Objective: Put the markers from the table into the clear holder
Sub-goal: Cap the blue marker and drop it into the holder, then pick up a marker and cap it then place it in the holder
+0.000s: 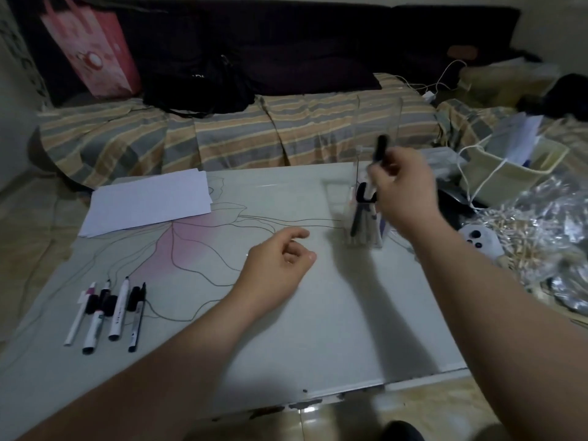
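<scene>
My right hand [404, 189] grips a black marker [381, 149] held upright just above the clear holder [366, 240], which stands at the table's far right with several markers inside. My left hand [280, 265] hovers over the middle of the table with fingers loosely curled and nothing in them. Several markers and pens [108, 310] lie side by side near the table's left front, well away from both hands.
White paper sheets [149, 200] lie at the table's [318, 329] far left. A taller clear box [378, 122] stands behind the holder. A striped sofa [222, 135] runs along the back. Bags, a cord and crinkled plastic [541, 218] crowd the right side.
</scene>
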The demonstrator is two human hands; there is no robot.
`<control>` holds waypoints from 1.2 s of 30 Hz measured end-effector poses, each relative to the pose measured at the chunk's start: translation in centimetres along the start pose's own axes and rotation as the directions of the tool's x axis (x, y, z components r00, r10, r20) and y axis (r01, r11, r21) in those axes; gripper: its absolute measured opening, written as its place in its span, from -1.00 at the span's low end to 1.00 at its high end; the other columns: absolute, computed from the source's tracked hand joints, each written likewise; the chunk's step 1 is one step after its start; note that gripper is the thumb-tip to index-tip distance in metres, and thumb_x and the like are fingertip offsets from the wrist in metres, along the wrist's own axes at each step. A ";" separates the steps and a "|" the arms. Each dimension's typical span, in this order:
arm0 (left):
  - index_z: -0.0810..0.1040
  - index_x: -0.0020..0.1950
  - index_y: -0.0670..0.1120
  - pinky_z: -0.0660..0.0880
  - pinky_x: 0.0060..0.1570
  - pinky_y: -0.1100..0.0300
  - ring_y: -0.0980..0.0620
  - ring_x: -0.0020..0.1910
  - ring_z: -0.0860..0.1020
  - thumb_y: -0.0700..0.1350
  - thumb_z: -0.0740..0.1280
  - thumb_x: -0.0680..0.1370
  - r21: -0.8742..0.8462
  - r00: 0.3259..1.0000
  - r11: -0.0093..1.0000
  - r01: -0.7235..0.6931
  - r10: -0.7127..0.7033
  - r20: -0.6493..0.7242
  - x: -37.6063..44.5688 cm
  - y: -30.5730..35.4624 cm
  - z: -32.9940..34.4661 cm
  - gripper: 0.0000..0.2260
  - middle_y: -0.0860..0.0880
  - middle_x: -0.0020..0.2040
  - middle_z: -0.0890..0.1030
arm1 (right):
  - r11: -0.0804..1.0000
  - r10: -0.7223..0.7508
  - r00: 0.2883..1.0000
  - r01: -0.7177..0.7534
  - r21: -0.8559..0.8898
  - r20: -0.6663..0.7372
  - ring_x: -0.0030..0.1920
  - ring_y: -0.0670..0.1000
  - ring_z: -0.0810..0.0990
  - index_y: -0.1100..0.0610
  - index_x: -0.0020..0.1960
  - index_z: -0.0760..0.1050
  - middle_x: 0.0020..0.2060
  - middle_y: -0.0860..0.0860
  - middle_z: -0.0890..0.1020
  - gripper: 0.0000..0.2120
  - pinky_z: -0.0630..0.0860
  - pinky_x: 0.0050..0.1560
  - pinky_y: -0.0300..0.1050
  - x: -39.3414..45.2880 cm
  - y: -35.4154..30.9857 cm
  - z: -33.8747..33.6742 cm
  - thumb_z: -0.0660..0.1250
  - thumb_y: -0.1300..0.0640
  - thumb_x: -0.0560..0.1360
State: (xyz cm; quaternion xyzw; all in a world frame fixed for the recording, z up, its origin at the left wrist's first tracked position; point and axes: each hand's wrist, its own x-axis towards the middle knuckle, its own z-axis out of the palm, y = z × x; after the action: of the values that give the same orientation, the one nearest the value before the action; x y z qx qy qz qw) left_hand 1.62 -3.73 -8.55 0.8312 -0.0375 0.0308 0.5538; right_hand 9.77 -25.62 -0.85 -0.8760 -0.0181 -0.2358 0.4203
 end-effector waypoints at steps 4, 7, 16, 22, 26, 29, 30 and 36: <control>0.61 0.19 0.11 0.52 0.05 0.24 0.23 -0.16 0.56 -0.05 0.37 0.53 0.281 0.970 0.946 -0.163 0.102 0.222 -0.5 -0.2 2.0 -0.76 0.16 -0.12 0.67 | 0.994 0.100 0.977 -0.105 -0.015 -0.190 -0.01 0.01 0.62 0.00 0.09 0.58 0.00 -0.04 0.62 -0.91 0.59 0.10 0.06 1.3 3.2 -1.6 0.34 0.10 0.60; 0.59 0.21 0.13 0.52 0.10 0.19 0.23 -0.04 0.57 -0.01 0.34 0.54 0.365 0.941 0.898 -0.244 0.128 0.313 -0.6 -0.3 2.8 -0.75 0.20 -0.07 0.66 | 0.997 0.027 0.997 -0.032 -0.071 -0.075 -0.05 0.02 0.61 -0.10 0.41 0.36 0.02 -0.03 0.62 -0.59 0.58 0.01 0.05 0.5 4.4 -0.5 0.33 0.17 0.62; 0.60 0.21 0.15 0.49 0.10 0.24 0.23 0.00 0.55 0.00 0.32 0.56 0.428 0.938 0.865 -0.262 0.124 0.323 -0.3 -1.2 2.0 -0.77 0.21 -0.05 0.65 | 0.842 -0.040 0.991 0.102 -0.530 0.127 0.08 0.24 0.43 0.03 0.26 0.47 0.04 0.14 0.57 -0.74 0.36 -0.08 0.06 -0.1 7.5 1.2 0.24 0.17 0.59; 0.67 0.13 0.12 0.49 0.13 0.23 0.19 -0.01 0.58 -0.07 0.33 0.57 0.502 0.966 0.847 -0.173 0.048 0.253 0.3 -2.1 -2.4 -0.80 0.16 0.02 0.65 | 0.898 -0.081 0.997 0.074 -0.434 0.002 0.24 0.24 0.39 0.07 0.44 0.43 0.23 0.16 0.44 -0.48 0.40 0.18 0.09 -1.7 5.0 2.3 0.27 0.32 0.51; 0.70 0.12 0.05 0.50 0.19 0.21 0.11 0.06 0.62 -0.29 0.28 0.56 0.561 0.994 0.827 -0.040 -0.026 0.109 0.8 -3.9 -8.1 -0.68 0.07 0.10 0.68 | 0.899 -0.235 0.951 0.291 -0.326 0.200 0.19 0.15 0.47 0.07 0.35 0.52 0.18 0.11 0.51 -0.59 0.43 0.16 0.03 -4.9 0.5 6.9 0.23 0.30 0.55; 0.69 0.15 0.00 0.48 0.15 0.23 0.03 0.07 0.62 -0.38 0.30 0.52 0.605 0.993 0.789 0.105 -0.111 -0.027 0.1 -5.6 -13.8 -0.63 -0.01 0.10 0.68 | 0.885 -0.314 0.825 0.434 -0.169 0.470 0.19 0.15 0.50 0.00 0.33 0.54 0.19 0.07 0.52 -0.62 0.47 0.15 0.01 -8.8 -3.2 11.8 0.24 0.22 0.55; 0.69 0.16 -0.01 0.44 0.13 0.25 0.00 0.07 0.61 -0.36 0.33 0.52 0.613 0.986 0.773 0.164 -0.145 -0.081 -0.3 -6.2 -15.6 -0.66 -0.02 0.10 0.67 | 0.870 -0.335 0.754 0.478 -0.123 0.565 0.22 0.16 0.49 -0.01 0.33 0.53 0.21 0.06 0.51 -0.63 0.50 0.16 0.03 -10.3 -4.3 13.4 0.24 0.19 0.56; 0.69 0.14 0.05 0.51 0.07 0.19 -0.01 0.00 0.60 -0.12 0.42 0.53 0.641 0.884 0.610 0.466 -0.359 -0.301 -3.5 -10.4 -22.8 -0.79 0.01 0.04 0.65 | 0.792 -0.357 0.443 0.611 0.015 0.823 0.25 0.19 0.43 -0.06 0.42 0.41 0.24 0.06 0.43 -0.62 0.53 0.10 0.15 -17.8 -10.2 20.6 0.18 -0.03 0.62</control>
State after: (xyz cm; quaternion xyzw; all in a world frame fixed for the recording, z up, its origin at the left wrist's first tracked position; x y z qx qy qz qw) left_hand -1.13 21.42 -9.63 0.9585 0.2090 -0.0270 0.1921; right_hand -0.18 -0.75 -12.11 -0.8926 -0.4202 0.0655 0.1498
